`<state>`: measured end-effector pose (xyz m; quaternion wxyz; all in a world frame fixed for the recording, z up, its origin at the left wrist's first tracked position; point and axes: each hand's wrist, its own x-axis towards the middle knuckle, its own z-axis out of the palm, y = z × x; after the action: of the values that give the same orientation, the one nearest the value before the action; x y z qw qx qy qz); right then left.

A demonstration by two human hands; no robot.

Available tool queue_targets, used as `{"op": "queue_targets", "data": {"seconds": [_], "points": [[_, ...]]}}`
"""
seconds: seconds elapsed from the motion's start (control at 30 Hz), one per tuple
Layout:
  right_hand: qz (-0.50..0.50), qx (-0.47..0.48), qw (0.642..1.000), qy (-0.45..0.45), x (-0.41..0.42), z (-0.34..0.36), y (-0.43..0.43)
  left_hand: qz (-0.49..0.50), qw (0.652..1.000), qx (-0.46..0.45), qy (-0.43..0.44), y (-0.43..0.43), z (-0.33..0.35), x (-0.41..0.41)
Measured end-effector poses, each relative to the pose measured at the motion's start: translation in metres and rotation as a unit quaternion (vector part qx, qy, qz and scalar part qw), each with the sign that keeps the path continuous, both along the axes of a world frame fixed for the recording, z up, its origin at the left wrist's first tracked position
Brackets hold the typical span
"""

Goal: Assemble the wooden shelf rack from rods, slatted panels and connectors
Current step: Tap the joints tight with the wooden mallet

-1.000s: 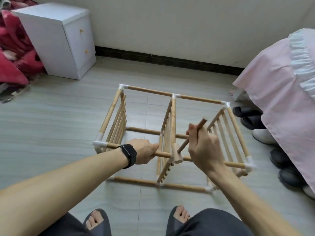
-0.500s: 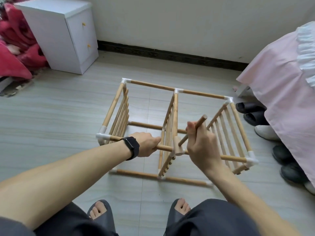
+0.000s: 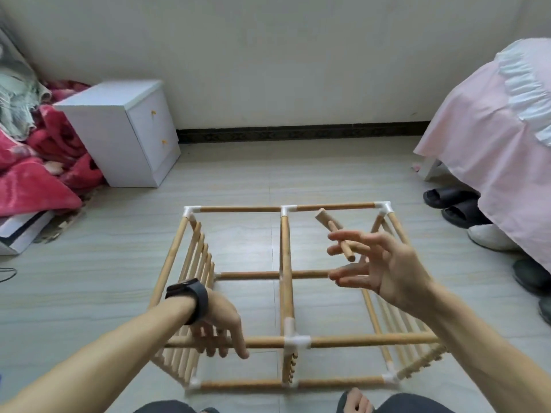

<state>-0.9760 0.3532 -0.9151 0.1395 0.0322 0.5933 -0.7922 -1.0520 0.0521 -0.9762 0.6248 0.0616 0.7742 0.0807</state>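
The wooden rack lies on the floor: rods joined by white connectors, with slatted panels at both ends and in the middle. My left hand, with a black watch on the wrist, holds the near top rod left of the centre connector, thumb in front and fingers behind. My right hand hovers above the right bay with straight, spread fingers. A small wooden mallet lies loosely across its fingertips, head pointing away from me.
A white bedside cabinet stands at the back left beside red bedding. A pink-covered bed fills the right, with black sandals and shoes under its edge. My feet are just in front of the rack.
My right hand has opened from a firm grip on the mallet handle and risen away from the centre connector. The mallet now points away. My left hand stays on the rod.
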Motion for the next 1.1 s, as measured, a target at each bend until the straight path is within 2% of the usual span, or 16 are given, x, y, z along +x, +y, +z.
{"op": "queue_targets", "data": {"seconds": [0.07,0.17,0.27,0.3,0.37,0.43,0.5,0.57,0.67,0.77,0.83,0.9,0.93,1.03,1.1], "points": [[-0.050,0.107,0.993,-0.006,-0.010,-0.010,-0.003,-0.017,1.000,-0.005,0.011,0.001,0.003,-0.005],[-0.084,0.270,0.959,0.031,-0.025,-0.028,-0.011,0.072,0.986,0.091,0.121,0.024,0.006,-0.019],[-0.127,0.452,0.877,0.101,-0.043,-0.043,-0.016,0.098,0.940,0.117,0.306,0.058,0.010,-0.039],[-0.134,0.501,0.849,0.102,-0.050,-0.044,-0.017,0.105,0.925,0.109,0.349,0.070,0.008,-0.044],[-0.131,0.569,0.808,0.079,-0.063,-0.050,-0.020,0.149,0.907,0.106,0.380,0.092,-0.001,-0.047],[-0.125,0.592,0.793,0.080,-0.073,-0.058,-0.024,0.227,0.885,0.105,0.393,0.110,-0.019,-0.039],[-0.132,0.593,0.788,0.103,-0.080,-0.065,-0.026,0.302,0.840,0.104,0.439,0.122,-0.036,-0.029],[-0.129,0.600,0.777,0.138,-0.090,-0.068,-0.027,0.323,0.807,0.098,0.485,0.130,-0.046,-0.027],[-0.135,0.577,0.780,0.200,-0.106,-0.064,-0.029,0.306,0.801,0.085,0.508,0.132,-0.050,-0.033],[-0.199,0.542,0.759,0.300,-0.113,-0.061,-0.037,0.307,0.795,0.088,0.515,0.132,-0.054,-0.033],[-0.155,0.575,0.753,0.279,-0.119,-0.066,-0.039,0.310,0.792,0.092,0.517,0.132,-0.056,-0.033],[-0.036,0.670,0.724,0.156,-0.121,-0.071,-0.039,0.312,0.791,0.095,0.518,0.132,-0.057,-0.032],[-0.036,0.678,0.720,0.142,-0.124,-0.075,-0.038,0.312,0.790,0.095,0.519,0.132,-0.058,-0.032],[-0.161,0.582,0.761,0.237,-0.122,-0.077,-0.040,0.314,0.788,0.096,0.522,0.133,-0.060,-0.035],[-0.114,0.619,0.743,0.228,-0.125,-0.078,-0.045,0.314,0.789,0.092,0.520,0.133,-0.059,-0.037]]}}
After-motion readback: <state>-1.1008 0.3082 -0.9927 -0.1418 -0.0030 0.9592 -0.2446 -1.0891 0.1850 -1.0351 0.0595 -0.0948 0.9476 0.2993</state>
